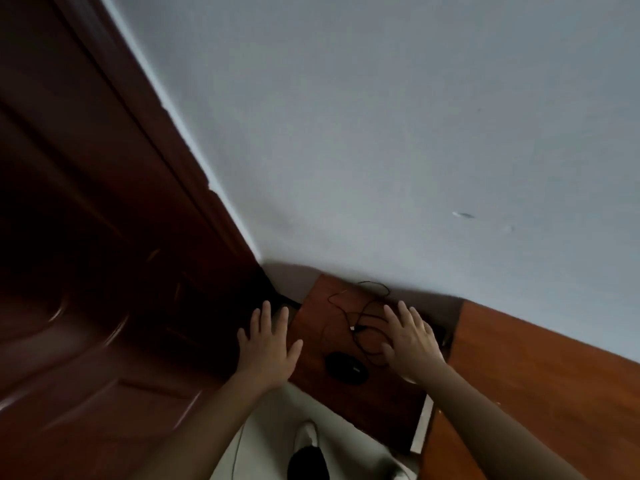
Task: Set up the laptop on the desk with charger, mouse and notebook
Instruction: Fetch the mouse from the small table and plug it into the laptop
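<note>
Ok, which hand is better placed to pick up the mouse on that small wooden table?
Probably the right hand. It hovers open over the table, just beside the black mouse and above its tangled cable. The left hand, also open, is off the table's edge near the door.

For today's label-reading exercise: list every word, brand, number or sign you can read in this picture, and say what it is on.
None can be read.
Mouse: a small pale mark on its top, too blurred to read.
Small table, cable, door and wall: no writing visible.
</note>
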Tool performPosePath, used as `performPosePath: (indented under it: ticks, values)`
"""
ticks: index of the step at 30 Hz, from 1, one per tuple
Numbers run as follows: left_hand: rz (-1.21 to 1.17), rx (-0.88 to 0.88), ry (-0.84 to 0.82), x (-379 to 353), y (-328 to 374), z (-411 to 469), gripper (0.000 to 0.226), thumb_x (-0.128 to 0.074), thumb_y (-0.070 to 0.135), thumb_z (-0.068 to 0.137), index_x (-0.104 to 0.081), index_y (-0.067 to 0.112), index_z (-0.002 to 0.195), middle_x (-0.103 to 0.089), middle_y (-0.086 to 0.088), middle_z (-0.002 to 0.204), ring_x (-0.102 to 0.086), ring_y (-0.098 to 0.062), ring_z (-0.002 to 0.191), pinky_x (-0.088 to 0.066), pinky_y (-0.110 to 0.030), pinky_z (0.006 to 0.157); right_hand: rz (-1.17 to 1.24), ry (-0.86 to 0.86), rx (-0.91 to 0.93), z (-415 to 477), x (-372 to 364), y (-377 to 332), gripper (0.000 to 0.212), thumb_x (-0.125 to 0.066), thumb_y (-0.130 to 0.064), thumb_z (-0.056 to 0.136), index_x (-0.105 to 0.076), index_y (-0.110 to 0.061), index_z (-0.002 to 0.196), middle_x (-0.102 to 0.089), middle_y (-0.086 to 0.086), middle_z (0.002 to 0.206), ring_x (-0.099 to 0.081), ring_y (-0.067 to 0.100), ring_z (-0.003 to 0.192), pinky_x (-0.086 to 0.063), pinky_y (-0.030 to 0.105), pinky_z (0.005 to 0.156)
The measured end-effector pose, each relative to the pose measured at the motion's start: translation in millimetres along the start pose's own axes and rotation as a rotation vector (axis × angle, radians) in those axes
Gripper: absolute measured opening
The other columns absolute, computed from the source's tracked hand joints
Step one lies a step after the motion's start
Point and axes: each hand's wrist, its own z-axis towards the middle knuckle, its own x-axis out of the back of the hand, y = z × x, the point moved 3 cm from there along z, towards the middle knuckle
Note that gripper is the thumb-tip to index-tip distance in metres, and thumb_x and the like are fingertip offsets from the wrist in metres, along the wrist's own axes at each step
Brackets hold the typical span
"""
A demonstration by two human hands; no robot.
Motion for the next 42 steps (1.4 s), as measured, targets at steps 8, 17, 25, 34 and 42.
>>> performPosePath:
  ticks: [8,17,25,34,42]
  values:
    - [0.091,-0.315,-0.156,-7.5,5.0,116.7,0.078,-0.029,0.061,0.098,0.003,0.023,0.158,0.011,-0.014,0.166,0.003,-0.034,0.153,-0.017,-0.057,0.119,0.1,-0.072,-0.376,22.7,-14.8,-0.1,0.08,-0.048,-0.043,0.097,-0.003,-0.022,0.16,-0.002,0.01,0.168,-0.005,0.032,0.154,-0.024,0.045,0.119]
    - [0.01,-0.482,-0.259,-60.3,7.7,173.1,0.076,-0.034,0.058,0.099,-0.003,0.022,0.159,0.001,-0.014,0.166,-0.003,-0.031,0.153,-0.021,-0.05,0.12,0.281,-0.112,-0.451,47.0,-88.2,-48.2,0.064,-0.05,-0.037,0.097,-0.028,-0.023,0.155,-0.044,0.003,0.139,-0.049,0.023,0.125,-0.048,0.036,0.094]
    - [-0.242,-0.814,-0.076,-95.6,17.8,200.2,0.038,-0.067,0.015,0.091,-0.063,0.005,0.127,-0.057,-0.015,0.134,-0.053,-0.032,0.125,-0.051,-0.046,0.098,0.224,-0.211,-0.241,43.6,-195.9,-80.8,0.071,-0.05,-0.018,0.094,-0.021,-0.022,0.159,-0.019,0.018,0.164,-0.02,0.036,0.151,-0.03,0.05,0.116]
    - [-0.024,-1.021,0.02,-151.1,134.2,222.1,0.029,-0.056,0.027,0.095,-0.068,0.006,0.11,-0.065,-0.013,0.106,-0.062,-0.033,0.091,-0.053,-0.042,0.066,0.293,-0.087,-0.206,20.5,-220.3,-69.3,0.079,-0.057,-0.01,0.088,-0.024,-0.023,0.158,-0.021,0.018,0.164,-0.022,0.04,0.149,-0.031,0.053,0.115]
    - [0.157,-0.711,-0.121,-187.8,136.3,232.2,0.018,-0.058,0.008,0.09,-0.062,-0.003,0.103,-0.062,-0.026,0.104,-0.059,-0.045,0.098,-0.05,-0.05,0.072,0.263,-0.016,-0.211,0.7,-237.2,-57.3,0.083,-0.069,-0.017,0.084,-0.028,-0.021,0.157,-0.026,0.018,0.162,-0.027,0.039,0.147,-0.027,0.055,0.117]
